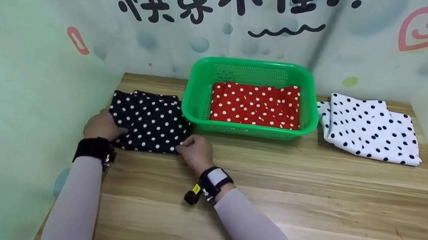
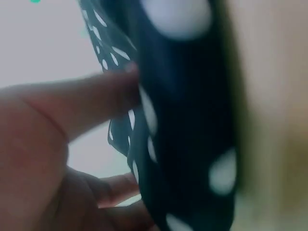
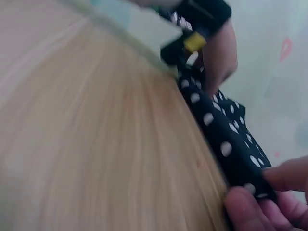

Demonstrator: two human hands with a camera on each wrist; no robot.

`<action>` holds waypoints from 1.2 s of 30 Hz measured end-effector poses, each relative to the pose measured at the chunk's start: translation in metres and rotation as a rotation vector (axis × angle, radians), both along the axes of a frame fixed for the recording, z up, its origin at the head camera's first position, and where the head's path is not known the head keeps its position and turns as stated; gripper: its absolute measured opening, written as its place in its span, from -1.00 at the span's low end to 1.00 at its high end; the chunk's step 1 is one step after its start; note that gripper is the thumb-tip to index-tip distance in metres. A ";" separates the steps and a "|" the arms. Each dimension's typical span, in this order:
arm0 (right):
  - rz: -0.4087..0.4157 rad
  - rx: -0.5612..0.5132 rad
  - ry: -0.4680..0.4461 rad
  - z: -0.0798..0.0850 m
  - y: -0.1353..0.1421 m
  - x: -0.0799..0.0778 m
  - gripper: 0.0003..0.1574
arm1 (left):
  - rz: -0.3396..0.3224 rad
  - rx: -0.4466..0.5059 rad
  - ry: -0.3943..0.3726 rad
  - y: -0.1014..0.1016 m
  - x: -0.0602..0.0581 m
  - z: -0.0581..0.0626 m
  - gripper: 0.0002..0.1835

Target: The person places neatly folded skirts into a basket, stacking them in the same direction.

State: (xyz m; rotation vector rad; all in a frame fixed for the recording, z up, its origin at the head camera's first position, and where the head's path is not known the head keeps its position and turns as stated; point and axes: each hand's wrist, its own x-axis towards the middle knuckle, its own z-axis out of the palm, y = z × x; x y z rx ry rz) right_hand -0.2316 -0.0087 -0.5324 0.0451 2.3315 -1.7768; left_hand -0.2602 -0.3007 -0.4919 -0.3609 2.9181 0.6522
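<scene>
One black cloth [image 1: 152, 123], edges pinched by left hand [image 1: 103, 126] and right hand [image 1: 198, 153].
One basket [image 1: 247, 128] alongside; worktop [image 1: 348, 203] runs out rightward.

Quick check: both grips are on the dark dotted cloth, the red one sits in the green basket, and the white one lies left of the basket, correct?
Not quite: the white cloth lies right of the green basket, as the head view shows. The left grip and right grip are on the dark cloth, and the red cloth sits in the basket.
</scene>
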 end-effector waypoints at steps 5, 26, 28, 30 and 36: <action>0.163 -0.009 -0.062 0.000 0.027 0.015 -0.69 | -0.062 0.063 -0.071 -0.002 0.035 -0.005 -0.21; 0.508 0.322 0.000 0.017 0.244 0.117 -0.80 | -0.413 0.292 -0.055 0.172 0.102 -0.020 -0.26; 0.488 0.346 -0.004 0.017 0.268 0.120 -0.80 | -0.472 0.293 -0.062 0.192 0.100 -0.022 -0.31; 0.465 0.377 -0.005 0.017 0.289 0.119 -0.78 | -0.527 0.283 -0.061 0.208 0.099 -0.025 -0.34; 0.342 0.487 0.019 0.025 0.321 0.115 -0.68 | -0.551 0.344 -0.052 0.228 0.099 -0.029 -0.23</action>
